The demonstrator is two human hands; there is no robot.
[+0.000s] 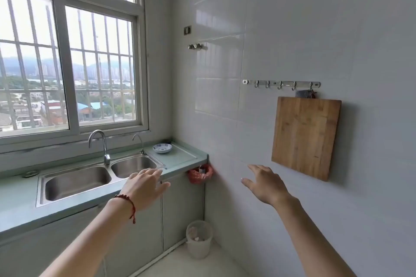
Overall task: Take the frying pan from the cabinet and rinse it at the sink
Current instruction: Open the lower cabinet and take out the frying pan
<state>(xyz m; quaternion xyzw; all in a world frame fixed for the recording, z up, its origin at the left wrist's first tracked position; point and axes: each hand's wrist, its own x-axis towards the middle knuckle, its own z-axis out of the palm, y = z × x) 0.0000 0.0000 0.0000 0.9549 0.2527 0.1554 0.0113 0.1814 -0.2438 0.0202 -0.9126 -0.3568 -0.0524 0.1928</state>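
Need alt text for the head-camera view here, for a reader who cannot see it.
Two bare, empty hands, left hand and right hand, reach out toward closed cabinet doors under a double steel sink. No frying pan is visible. A small bowl sits on the counter right of the sink, and a wooden cutting board hangs on the tiled wall.

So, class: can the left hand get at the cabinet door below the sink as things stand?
Probably yes: the left hand is open and empty, hovering just before the closed cabinet door, with nothing between them.
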